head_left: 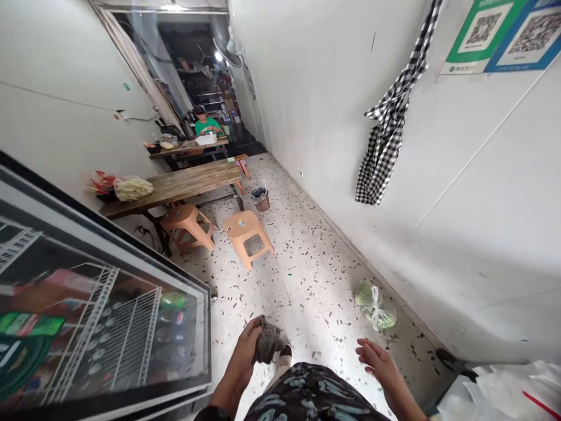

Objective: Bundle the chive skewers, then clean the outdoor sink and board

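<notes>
- Fridge (205, 333): at left, neither hand on it.
- Wooden desk (193, 178): ahead, well apart from both hands.
- Bagged greens (376, 307): on the floor (307, 257), untouched.
- Right hand (379, 365): fingers loosely extended, holding nothing.
- Left hand (244, 352): fingers closed on the grey cloth (268, 342), already picked up.

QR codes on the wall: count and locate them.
2, both at the picture's upper right: the left QR code on a green sign, the right QR code on the blue sign beside it. Others may lie out of frame.
</notes>
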